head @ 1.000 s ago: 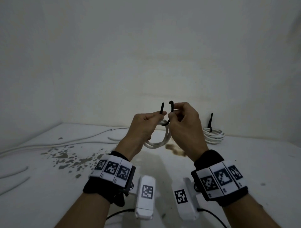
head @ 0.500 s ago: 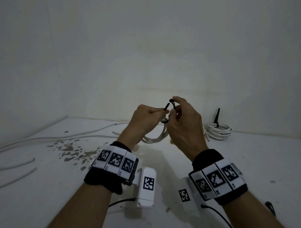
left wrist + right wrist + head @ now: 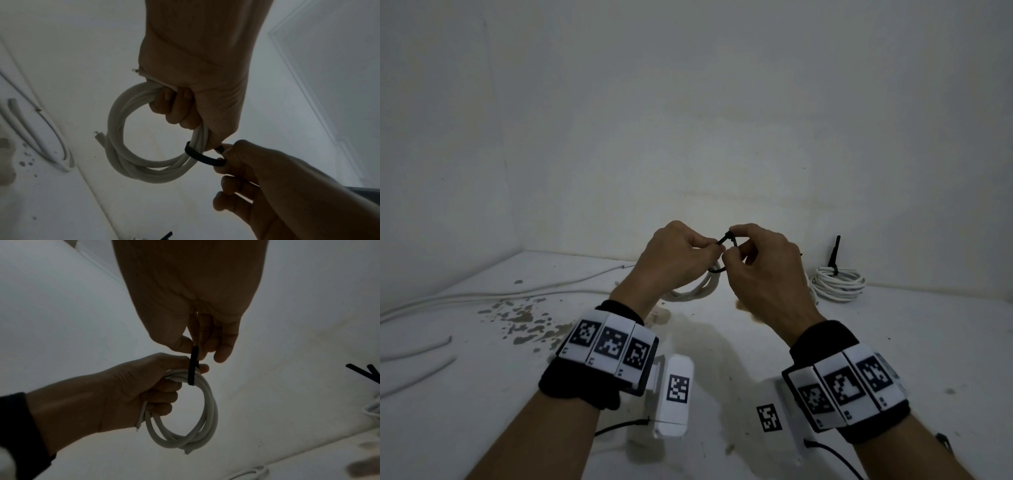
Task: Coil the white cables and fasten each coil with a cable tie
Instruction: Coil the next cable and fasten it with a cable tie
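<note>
Raised above the table (image 3: 482,394), the left hand (image 3: 671,260) grips a coil (image 3: 131,146). Right hand (image 3: 763,270) pinches the tie (image 3: 202,156). Cable looks springy; hold near the tie.

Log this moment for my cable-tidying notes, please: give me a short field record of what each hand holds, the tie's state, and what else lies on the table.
left hand: grips the white cable coil, lifted off the table
right hand: pinches the black cable tie
tie state: looped round the coil's strands, ends meeting between the fingertips; whether it is locked cannot be told
finished coil: on the table at far right, black tie sticking up
loose white cables: uncoiled, at left
stains: dark patches on the table, left of the arms
</note>
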Tool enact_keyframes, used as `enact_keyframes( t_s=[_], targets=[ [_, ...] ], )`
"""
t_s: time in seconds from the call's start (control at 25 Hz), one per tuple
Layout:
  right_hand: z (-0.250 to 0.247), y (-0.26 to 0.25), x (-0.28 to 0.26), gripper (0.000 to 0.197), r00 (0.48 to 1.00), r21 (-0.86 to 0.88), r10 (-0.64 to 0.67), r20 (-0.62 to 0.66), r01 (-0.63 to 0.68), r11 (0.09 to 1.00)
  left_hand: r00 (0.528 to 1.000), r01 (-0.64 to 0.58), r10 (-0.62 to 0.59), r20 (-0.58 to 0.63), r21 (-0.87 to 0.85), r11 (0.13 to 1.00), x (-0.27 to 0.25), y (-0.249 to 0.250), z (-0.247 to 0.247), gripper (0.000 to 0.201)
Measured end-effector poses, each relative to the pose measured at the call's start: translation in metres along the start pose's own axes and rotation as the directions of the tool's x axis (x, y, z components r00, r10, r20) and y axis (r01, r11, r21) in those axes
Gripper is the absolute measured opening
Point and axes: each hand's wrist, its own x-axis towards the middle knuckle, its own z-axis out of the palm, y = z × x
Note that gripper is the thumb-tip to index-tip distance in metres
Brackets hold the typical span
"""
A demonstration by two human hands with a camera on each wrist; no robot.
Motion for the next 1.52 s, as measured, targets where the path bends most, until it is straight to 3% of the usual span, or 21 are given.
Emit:
enact_keyframes(
  t_s=[0.12, 0.28, 0.36, 0.52, 0.64, 0.72, 0.8, 0.92, 1.0, 1.08, 1.16, 1.28, 1.36, 1.44, 1.52],
  targets=[
    [-0.008, 0.001, 0.005, 0.018, 0.998, 0.106, 0.044, 0.039, -0.048, 0.993, 0.997, -0.068, 0.067, 0.025, 0.029, 0.997, 0.0, 0.003, -0.01, 0.018],
    [-0.018, -0.005, 0.004, 0.009, 0.974, 0.358, 0.112, 0.198, -0.178, 0.916, 0.974, -0.151, 0.148, 0.173, 0.004, 0.989, -0.005, 0.011, -0.021, 0.023],
    [-0.022, -0.007, 0.004, 0.011, 0.976, 0.392, 0.127, 0.179, -0.189, 0.9, 0.968, -0.151, 0.152, 0.2, -0.02, 0.988, -0.008, 0.016, -0.023, 0.024],
    [-0.034, -0.003, 0.008, 0.011, 0.986, 0.351, 0.12, -0.119, -0.072, 0.934, 0.997, -0.061, 0.07, 0.042, -0.187, 0.98, -0.007, 0.022, -0.016, 0.024],
    [-0.031, -0.003, 0.01, 0.012, 0.972, 0.141, -0.032, -0.232, 0.066, 0.988, 0.99, -0.043, 0.025, -0.136, -0.131, 0.99, -0.005, 0.018, -0.001, 0.031],
    [-0.024, -0.008, 0.003, 0.014, 0.949, -0.028, -0.224, -0.221, 0.223, 0.974, 0.966, -0.037, 0.006, -0.259, -0.116, 0.993, -0.005, 0.015, 0.006, 0.039],
    [-0.009, -0.018, -0.014, 0.015, 0.91, -0.173, -0.4, -0.111, 0.379, 0.909, 0.925, -0.061, 0.005, -0.38, -0.135, 0.989, -0.004, 0.01, 0.007, 0.048],
    [0.017, -0.025, -0.039, 0.025, 0.863, -0.275, -0.505, -0.028, 0.479, 0.833, 0.885, -0.064, -0.029, -0.465, -0.182, 0.981, -0.002, 0.0, 0.005, 0.042],
    [0.01, -0.028, -0.034, 0.021, 0.897, -0.176, -0.434, -0.088, 0.415, 0.893, 0.879, -0.038, -0.059, -0.473, -0.194, 0.98, -0.002, -0.006, 0.002, 0.045],
    [-0.009, -0.027, -0.016, 0.019, 0.946, 0.067, -0.195, -0.258, 0.219, 0.973, 0.889, -0.032, -0.053, -0.456, -0.176, 0.984, -0.006, -0.005, 0.004, 0.051],
    [-0.033, -0.022, 0.001, 0.021, 0.938, 0.233, -0.004, -0.347, 0.09, 0.968, 0.903, -0.087, 0.013, -0.43, -0.153, 0.984, -0.008, 0.001, 0.011, 0.053],
    [-0.037, -0.027, -0.001, 0.021, 0.951, 0.152, -0.063, -0.302, 0.114, 0.982, 0.903, -0.073, 0.001, -0.431, -0.15, 0.986, -0.005, 0.004, 0.017, 0.054],
    [-0.019, -0.033, -0.02, 0.02, 0.97, 0.109, -0.186, -0.158, 0.204, 0.973, 0.889, -0.042, -0.033, -0.456, -0.154, 0.987, -0.002, -0.002, 0.015, 0.055],
    [0.003, -0.041, -0.04, 0.014, 0.941, 0.042, -0.337, -0.03, 0.339, 0.94, 0.874, -0.04, -0.055, -0.482, -0.186, 0.982, 0.001, -0.011, 0.009, 0.053],
    [0.007, -0.043, -0.041, 0.016, 0.945, 0.092, -0.322, -0.048, 0.325, 0.941, 0.869, -0.028, -0.062, -0.491, -0.174, 0.984, 0.0, -0.016, 0.004, 0.051]
  ],
)
